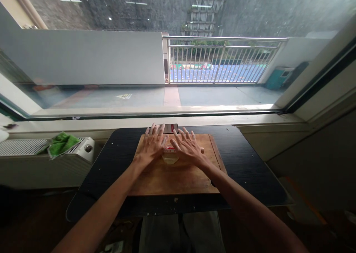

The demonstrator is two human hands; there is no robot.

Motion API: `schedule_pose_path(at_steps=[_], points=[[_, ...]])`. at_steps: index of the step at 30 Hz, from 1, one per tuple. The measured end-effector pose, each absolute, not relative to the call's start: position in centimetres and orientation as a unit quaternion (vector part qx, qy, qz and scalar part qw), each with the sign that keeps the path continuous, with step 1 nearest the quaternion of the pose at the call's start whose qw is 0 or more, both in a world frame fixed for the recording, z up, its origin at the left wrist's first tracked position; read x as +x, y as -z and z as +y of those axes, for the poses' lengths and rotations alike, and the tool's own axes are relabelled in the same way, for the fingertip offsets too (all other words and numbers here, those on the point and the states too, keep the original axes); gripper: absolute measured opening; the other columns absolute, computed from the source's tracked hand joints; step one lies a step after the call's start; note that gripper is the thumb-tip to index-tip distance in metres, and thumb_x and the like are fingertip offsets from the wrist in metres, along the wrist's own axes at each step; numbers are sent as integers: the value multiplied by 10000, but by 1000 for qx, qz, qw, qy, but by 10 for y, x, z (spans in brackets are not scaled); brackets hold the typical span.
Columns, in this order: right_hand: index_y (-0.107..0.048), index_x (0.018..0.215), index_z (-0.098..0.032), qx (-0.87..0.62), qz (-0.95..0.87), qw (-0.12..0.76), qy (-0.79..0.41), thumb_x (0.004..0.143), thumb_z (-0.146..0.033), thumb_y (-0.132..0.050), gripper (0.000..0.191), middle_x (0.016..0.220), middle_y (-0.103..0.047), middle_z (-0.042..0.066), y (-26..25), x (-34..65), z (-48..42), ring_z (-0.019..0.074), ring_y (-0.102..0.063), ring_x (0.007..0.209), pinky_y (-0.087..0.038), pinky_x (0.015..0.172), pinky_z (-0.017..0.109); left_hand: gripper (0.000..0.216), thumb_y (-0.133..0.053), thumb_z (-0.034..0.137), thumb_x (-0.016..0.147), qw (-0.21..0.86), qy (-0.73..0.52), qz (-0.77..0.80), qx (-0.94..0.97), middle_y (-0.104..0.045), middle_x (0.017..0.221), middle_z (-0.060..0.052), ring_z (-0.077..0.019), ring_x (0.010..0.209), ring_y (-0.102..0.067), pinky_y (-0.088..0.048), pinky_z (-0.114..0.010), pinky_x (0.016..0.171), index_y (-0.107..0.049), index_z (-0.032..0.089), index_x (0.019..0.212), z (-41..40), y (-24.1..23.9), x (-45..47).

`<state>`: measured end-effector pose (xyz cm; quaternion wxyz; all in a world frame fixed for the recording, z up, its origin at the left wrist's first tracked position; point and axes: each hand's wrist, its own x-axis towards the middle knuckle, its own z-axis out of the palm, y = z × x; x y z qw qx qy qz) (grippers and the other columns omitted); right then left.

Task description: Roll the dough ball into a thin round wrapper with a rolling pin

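My left hand (152,143) lies with its fingers stretched out over the upper left of a wooden cutting board (172,184). Its fingertips are dusted white. On the right, my right hand (189,145) is spread in the same way, also with whitish fingertips. A short wooden end (202,150), which looks like that of a rolling pin, sticks out beside the right palm; the rest is hidden under the hands. Between the thumbs shows a red and white printed strip (170,149). Just below it a pale, flat piece of dough (170,158) rests on the board.
The board lies on a black table (247,164) in front of a window sill (211,120). A dark flat object (170,128), perhaps a phone, sits behind the hands. To the left, a green cloth (63,144) lies on a white radiator (80,154). Beyond the glass stands a metal railing (225,39).
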<state>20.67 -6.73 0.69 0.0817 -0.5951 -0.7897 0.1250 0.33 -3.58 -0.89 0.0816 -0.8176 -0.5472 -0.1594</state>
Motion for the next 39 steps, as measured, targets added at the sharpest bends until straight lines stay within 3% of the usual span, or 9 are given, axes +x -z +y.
schedule_pose_path(at_steps=[4,11,19,24,31,35,39], points=[[-208,1840,-174,-608,-774,85,-158,1177,-679,-136,837,1908,-169,112,-8,203,-86,303,-36,1781,-18,1426,598,658,-340,456,1159,72,145,-523,-837,-544,1729,-187,-336,1699,-375,-288,-545,1405,-447,142,1727,-23,9,1],[-184,1833,-93,-617,-755,115,-188,1163,-685,-66,902,1905,-135,153,-8,185,-125,295,-29,1782,-67,1429,591,683,-278,465,1172,30,116,-533,-838,-431,1816,-149,-280,1761,-229,-174,-537,1437,-363,161,1778,9,5,17],[-197,1818,-35,-629,-759,117,-122,1185,-628,-133,870,1885,-210,203,2,198,-107,318,-95,1776,-73,1434,574,683,-294,494,1165,-14,76,-580,-811,-419,1817,-172,-328,1751,-260,-226,-605,1404,-368,215,1784,4,4,21],[-188,1832,-94,-626,-763,104,-123,1169,-689,-132,892,1901,-179,159,2,207,-85,309,-97,1777,-15,1434,560,699,-267,509,1164,-25,93,-625,-775,-327,1856,-192,-350,1767,-194,-241,-640,1395,-396,189,1772,-21,5,15],[-280,1818,-137,-629,-762,112,-108,1187,-637,-163,813,1887,-264,137,5,209,-72,306,-151,1768,-81,1426,601,698,-286,522,1164,-6,113,-631,-768,-343,1848,-204,-346,1773,-170,-258,-640,1391,-442,170,1746,-52,6,13],[-414,1776,-215,-594,-789,139,-64,1198,-545,-293,676,1840,-395,123,7,211,-71,327,-240,1742,-131,1411,659,656,-317,504,1163,11,127,-627,-768,-392,1826,-201,-363,1762,-206,-279,-644,1384,-546,175,1682,-61,9,11],[-557,1681,-199,-558,-811,171,-24,1200,-472,-387,578,1841,-385,152,8,215,-81,327,-256,1734,-169,1410,636,601,-357,464,1156,20,140,-618,-773,-460,1779,-213,-362,1744,-255,-303,-649,1371,-612,180,1621,-61,6,9]])
